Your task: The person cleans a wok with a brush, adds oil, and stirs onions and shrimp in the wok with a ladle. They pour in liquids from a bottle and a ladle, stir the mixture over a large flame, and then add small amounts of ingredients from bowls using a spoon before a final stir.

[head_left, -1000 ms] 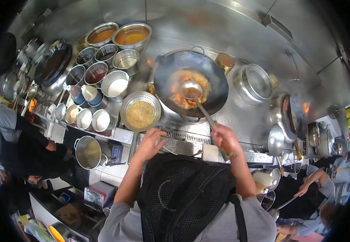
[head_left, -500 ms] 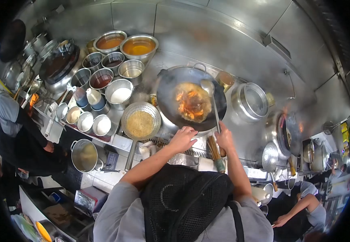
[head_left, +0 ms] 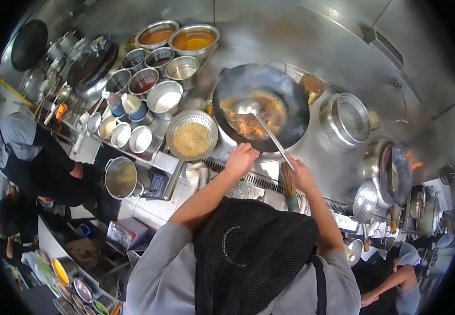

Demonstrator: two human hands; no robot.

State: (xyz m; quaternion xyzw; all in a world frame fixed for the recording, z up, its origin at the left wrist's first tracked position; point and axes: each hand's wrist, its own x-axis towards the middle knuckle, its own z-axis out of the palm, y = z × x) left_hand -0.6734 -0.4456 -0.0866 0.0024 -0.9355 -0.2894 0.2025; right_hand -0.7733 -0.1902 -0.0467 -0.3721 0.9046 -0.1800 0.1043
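A dark wok [head_left: 295,107] sits on the burner ahead of me, with brown sauce and orange-red pieces of food [head_left: 251,127] in its bottom. My left hand [head_left: 241,159] is at the wok's near rim, its fingers curled over the edge. In my right hand [head_left: 302,176] is the handle of a long metal ladle [head_left: 270,134]. The ladle's bowl lies in the food near the wok's middle. Below the right hand, a bamboo wok brush [head_left: 288,189] stands partly hidden against the stove front.
Left of the wok, a perforated strainer [head_left: 176,126] holds pale crumbs, beside several sauce and seasoning pots [head_left: 164,100]. A nested steel pot [head_left: 345,123] stands at right. Flames [head_left: 413,160] rise by another wok farther right. Co-workers stand at left [head_left: 49,157] and lower right [head_left: 390,278].
The view has shifted, so the stove appears farther right. The ladle's bowl has moved from the wok's far right side down into the food. My left hand has come up to the wok's rim.
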